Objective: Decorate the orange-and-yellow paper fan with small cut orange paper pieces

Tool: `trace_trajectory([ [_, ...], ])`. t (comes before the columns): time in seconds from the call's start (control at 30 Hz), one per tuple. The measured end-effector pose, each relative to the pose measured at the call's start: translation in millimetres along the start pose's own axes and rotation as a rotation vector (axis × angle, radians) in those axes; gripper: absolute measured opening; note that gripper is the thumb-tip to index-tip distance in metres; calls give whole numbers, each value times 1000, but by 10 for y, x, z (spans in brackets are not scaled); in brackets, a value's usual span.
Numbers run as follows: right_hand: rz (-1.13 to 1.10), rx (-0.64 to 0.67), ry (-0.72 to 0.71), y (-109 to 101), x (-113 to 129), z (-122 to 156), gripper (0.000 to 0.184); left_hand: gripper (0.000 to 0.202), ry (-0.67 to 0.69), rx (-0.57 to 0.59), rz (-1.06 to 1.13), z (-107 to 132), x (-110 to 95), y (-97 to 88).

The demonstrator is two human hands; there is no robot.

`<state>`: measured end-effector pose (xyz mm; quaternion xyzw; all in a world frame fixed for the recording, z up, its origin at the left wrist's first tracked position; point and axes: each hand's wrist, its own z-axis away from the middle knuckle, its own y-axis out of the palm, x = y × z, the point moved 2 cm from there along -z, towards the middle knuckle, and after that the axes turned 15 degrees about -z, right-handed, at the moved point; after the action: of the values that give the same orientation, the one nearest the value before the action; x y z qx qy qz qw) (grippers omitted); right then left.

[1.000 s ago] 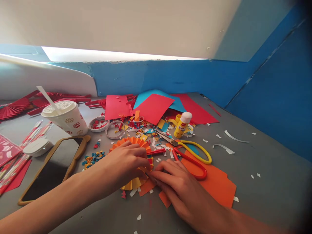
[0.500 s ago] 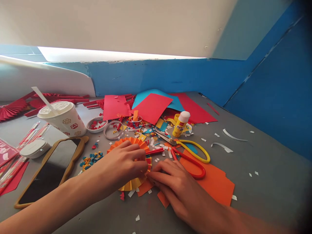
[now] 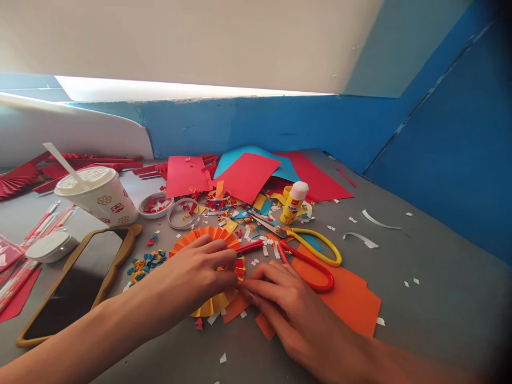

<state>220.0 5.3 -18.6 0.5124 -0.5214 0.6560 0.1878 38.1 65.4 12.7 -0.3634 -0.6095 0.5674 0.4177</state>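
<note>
My left hand (image 3: 208,266) is curled over an orange and yellow pleated paper rosette (image 3: 214,306), hiding its middle. Its thumb and fingertips are pressed together at the rosette's right side. Close beside them, my right hand (image 3: 286,298) pinches thumb against forefinger. The fingertips of both hands nearly meet, and whatever lies between them is too small or hidden to name. Just beyond the right hand lie scissors (image 3: 314,245) with one yellow and one red handle, slightly open. Under them is an orange paper sheet (image 3: 352,298). A red stick-like piece (image 3: 250,246) points out from the rosette.
A yellow glue stick (image 3: 294,204) stands behind the scissors. Red and blue paper sheets (image 3: 250,176), tape rolls (image 3: 183,213) and paper scraps lie farther back. To the left are a lidded cup with a straw (image 3: 98,197), a phone (image 3: 78,282) and a white case (image 3: 52,246).
The whole view has shifted slightly, so everything sits a little farther left. Both hands stay at the rosette's right side, with only slight finger movement.
</note>
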Motion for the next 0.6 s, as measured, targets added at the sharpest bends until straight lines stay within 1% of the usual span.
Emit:
trace_trajectory([
  [0.1,11,-47,-18,-13,-12,-3,23,16,0,13,-4,-3,4,-5],
  [0.2,97,-77,-67,-24,-20,-10,23,14,-10,18,1,-8,18,-2],
  [0.4,218,-55,-119,-11,-18,-31,26,12,-31,41,18,-7,27,2],
  [0.6,230,-33,-133,3,-21,-33,27,11,-35,24,9,1,30,17],
])
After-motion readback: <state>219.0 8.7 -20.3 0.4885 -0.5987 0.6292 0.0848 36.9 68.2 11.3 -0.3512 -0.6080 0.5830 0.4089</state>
